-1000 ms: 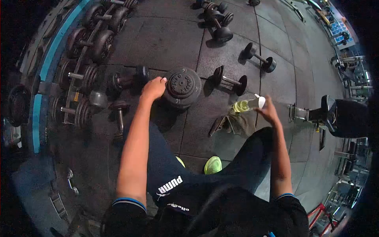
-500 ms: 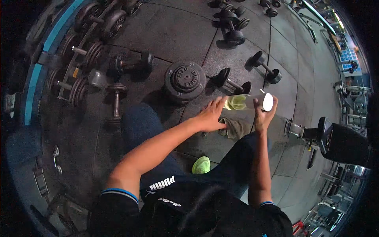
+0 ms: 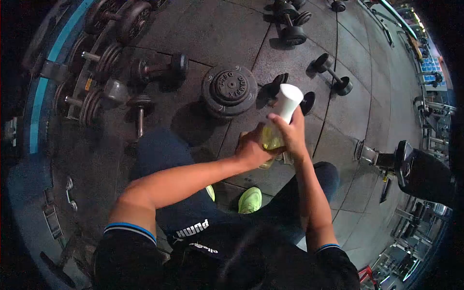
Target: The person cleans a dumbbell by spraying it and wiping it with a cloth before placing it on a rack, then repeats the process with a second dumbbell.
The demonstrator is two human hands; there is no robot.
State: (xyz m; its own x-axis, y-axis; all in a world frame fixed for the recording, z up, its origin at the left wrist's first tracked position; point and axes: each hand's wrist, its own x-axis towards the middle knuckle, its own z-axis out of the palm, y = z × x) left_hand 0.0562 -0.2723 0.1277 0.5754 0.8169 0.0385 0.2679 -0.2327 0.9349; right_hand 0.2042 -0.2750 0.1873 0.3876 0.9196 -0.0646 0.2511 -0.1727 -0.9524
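Note:
A clear bottle (image 3: 272, 137) with yellow-green liquid and a tall white cap (image 3: 290, 99) is between my two hands, tilted with the cap pointing away from me. My left hand (image 3: 255, 150) is closed around the bottle's lower body. Nearer the top, my right hand (image 3: 292, 133) grips it just below and against the cap, thumb lying across the front. Both hands hide much of the bottle's middle. Below them on the floor are my yellow-green shoes (image 3: 250, 200).
A stack of round weight plates (image 3: 229, 92) lies ahead on dark floor tiles. Dumbbells surround it, including one at the right (image 3: 332, 75) and one at the left (image 3: 159, 68). Racked weights (image 3: 99, 60) line the left side. A black padded machine (image 3: 425, 171) stands at right.
The bottle has swung from lying nearly sideways to a steeper tilt. My left hand has closed around its body, and my right hand has shifted left with the cap.

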